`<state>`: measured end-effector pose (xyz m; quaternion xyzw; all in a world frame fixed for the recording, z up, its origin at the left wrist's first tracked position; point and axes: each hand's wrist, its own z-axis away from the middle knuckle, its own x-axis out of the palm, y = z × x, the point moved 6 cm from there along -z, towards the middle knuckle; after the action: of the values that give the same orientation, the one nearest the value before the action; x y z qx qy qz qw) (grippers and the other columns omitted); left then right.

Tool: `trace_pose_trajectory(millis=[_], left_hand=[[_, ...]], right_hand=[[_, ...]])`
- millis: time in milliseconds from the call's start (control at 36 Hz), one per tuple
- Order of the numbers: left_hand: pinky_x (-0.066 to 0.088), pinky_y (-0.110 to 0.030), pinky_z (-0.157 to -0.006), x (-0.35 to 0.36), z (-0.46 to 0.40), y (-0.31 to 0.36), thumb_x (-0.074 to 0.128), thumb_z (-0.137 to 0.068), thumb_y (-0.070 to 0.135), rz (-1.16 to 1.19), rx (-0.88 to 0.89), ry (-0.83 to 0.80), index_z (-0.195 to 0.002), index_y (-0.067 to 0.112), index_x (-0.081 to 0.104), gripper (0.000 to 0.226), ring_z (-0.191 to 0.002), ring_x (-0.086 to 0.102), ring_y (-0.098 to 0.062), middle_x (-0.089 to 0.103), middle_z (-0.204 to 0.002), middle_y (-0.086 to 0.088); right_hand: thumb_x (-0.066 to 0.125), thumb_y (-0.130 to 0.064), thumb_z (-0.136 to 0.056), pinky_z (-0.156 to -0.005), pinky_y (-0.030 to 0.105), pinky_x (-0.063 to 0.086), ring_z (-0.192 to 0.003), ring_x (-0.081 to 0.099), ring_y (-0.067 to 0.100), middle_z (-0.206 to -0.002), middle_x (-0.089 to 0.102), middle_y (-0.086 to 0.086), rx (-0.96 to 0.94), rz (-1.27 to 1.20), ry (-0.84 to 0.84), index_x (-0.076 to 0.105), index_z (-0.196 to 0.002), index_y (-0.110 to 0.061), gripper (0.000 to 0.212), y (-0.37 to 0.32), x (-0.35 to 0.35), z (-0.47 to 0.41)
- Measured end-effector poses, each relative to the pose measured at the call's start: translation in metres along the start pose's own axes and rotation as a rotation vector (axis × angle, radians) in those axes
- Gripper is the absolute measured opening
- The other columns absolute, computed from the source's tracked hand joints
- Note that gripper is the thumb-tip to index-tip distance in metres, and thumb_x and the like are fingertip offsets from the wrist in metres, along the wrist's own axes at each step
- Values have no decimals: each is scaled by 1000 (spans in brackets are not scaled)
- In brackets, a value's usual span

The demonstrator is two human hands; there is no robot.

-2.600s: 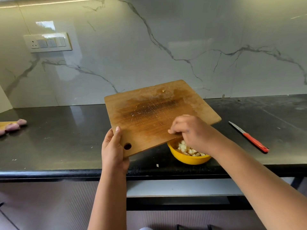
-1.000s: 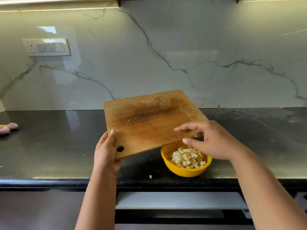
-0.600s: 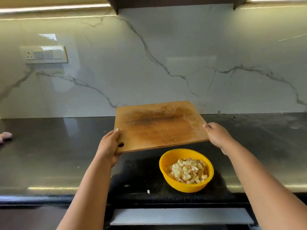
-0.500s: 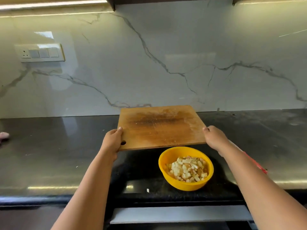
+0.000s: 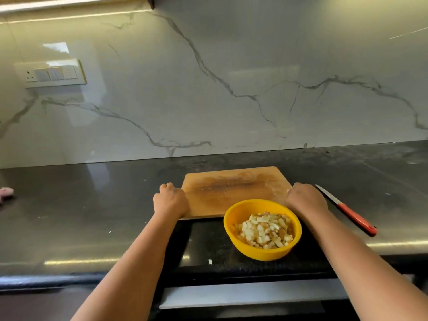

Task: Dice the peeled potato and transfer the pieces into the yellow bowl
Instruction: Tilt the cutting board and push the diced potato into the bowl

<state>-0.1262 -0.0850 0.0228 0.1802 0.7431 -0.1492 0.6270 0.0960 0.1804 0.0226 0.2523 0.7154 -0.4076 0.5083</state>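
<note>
Dark counter [image 5: 92, 205]: one board [image 5: 231, 191], two hands gripping; one yellow bowl [image 5: 236, 214], one knife [image 5: 347, 210].

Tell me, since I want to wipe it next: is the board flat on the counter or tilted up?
Flat. The board lies level on the counter behind the bowl, left hand and right hand gripping its side edges.

Two bare forearms in view — no sleeves, no gloves. Left hand [image 5: 171, 202] and right hand [image 5: 305, 200] bare too — no rings, watch or bracelets seen at wrists.
</note>
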Motion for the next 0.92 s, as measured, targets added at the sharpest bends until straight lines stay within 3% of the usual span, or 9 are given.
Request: trace_pose_trajectory(millis=[111,194,250,306,417,556,667,833,917], left_hand=[[36,-40,-99,-11,22,3,37,-100,21,55,-32,-12,-125,16,57,33,-128,36,-30,43,-137,-11],[36,-44,-107,-34,50,17,37,-106,37,479,90,72,-142,21,48,41,-135,36,-29,43,-146,-8],[38,-33,-105,-48,82,33,46,-102,42,970,198,46,-140,21,52,43,-130,45,-18,52,-142,-1],[38,-34,-107,-50,116,52,50,-89,59,1378,224,-119,-136,22,56,60,-128,50,-12,57,-138,6],[37,-43,-113,-35,138,71,49,-75,80,1553,224,-232,-115,38,61,58,-125,53,-11,62,-127,10],[36,-39,-116,-29,147,77,63,-58,90,1508,344,-350,-147,24,41,113,-137,44,-12,47,-148,5],[41,-41,-112,-29,157,72,84,-45,74,1322,410,-334,-156,21,17,140,-138,40,-16,34,-153,5],[43,-40,-110,-14,162,70,96,-37,58,1143,364,-317,-150,29,19,140,-129,49,-11,49,-140,11],[50,-27,-98,-13,161,74,98,-43,45,1133,325,-249,-143,24,31,122,-117,55,-5,56,-130,13]], right_hand=[[42,-39,-101,-94,43,46,-123,41,29,-129,46,12,-80,16,34,57,-129,-12,42,2,-15,14],[55,-35,-97,-83,30,45,-105,53,18,-114,56,1,-344,-319,185,67,-117,-19,28,-5,-60,47],[68,-30,-89,-74,23,47,-88,62,8,-93,67,-13,-553,-613,46,73,-97,-26,10,-19,-87,82],[76,-30,-81,-71,23,52,-81,65,6,-85,70,-11,-743,-662,-272,74,-87,-28,7,-41,-94,118],[80,-27,-80,-66,14,48,-75,61,-4,-78,67,-15,-877,-301,-519,75,-92,-25,14,-67,-72,150],[75,-25,-85,-71,13,47,-82,59,-1,-90,65,-14,-847,-285,-355,70,-94,-30,12,-80,-59,134],[77,-16,-82,-72,13,49,-82,63,-2,-88,68,-12,-725,-741,-320,71,-96,-22,16,-57,-83,123],[64,-18,-93,-76,25,47,-96,61,13,-98,66,-7,-270,-938,53,69,-98,-23,10,-3,-59,95],[58,-19,-96,-94,36,48,-109,61,20,-112,67,1,11,-1184,-135,68,-112,-15,19,3,-23,98]])
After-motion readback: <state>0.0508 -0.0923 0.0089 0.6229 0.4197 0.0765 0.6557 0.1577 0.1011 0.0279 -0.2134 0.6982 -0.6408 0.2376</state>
